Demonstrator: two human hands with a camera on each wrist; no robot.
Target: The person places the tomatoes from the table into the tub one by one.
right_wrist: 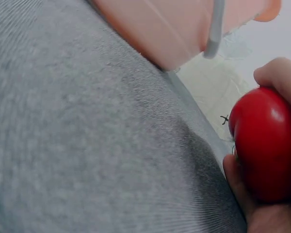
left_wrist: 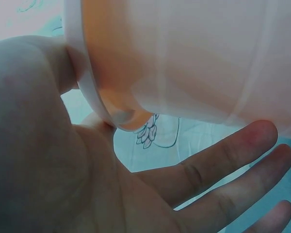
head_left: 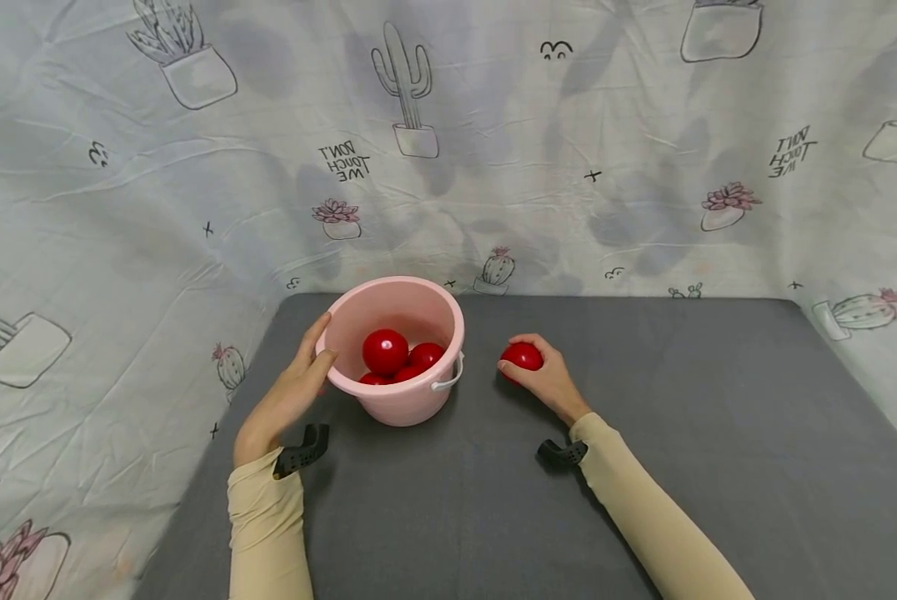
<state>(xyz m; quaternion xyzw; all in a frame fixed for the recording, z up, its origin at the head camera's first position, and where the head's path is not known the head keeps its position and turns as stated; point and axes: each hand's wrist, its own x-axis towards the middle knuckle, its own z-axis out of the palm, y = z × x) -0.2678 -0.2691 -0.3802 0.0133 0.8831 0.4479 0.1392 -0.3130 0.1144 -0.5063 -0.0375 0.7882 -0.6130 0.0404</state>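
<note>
A pink bucket (head_left: 399, 408) with a white handle (head_left: 450, 375) stands left of centre, and several red tomatoes (head_left: 385, 352) lie inside it. At its left rim my left hand (head_left: 287, 404) grips the edge between thumb and forefinger. In the left wrist view the other fingers (left_wrist: 233, 155) extend along the outside of the bucket wall (left_wrist: 199, 63). To the right of the bucket, my right hand (head_left: 553, 379) holds a single glossy red tomato (right_wrist: 264, 141) between thumb and fingers. A dark shadow lies under it on the grey cloth. The bucket's bottom contents are hidden.
A grey cloth (head_left: 689, 417) covers the table. White fabric with cactus drawings (head_left: 523, 108) hangs behind and at both sides. Black wrist mounts (head_left: 302, 450) sit on both forearms. A small red patch (head_left: 322, 389) shows beside the left hand; I cannot tell its kind.
</note>
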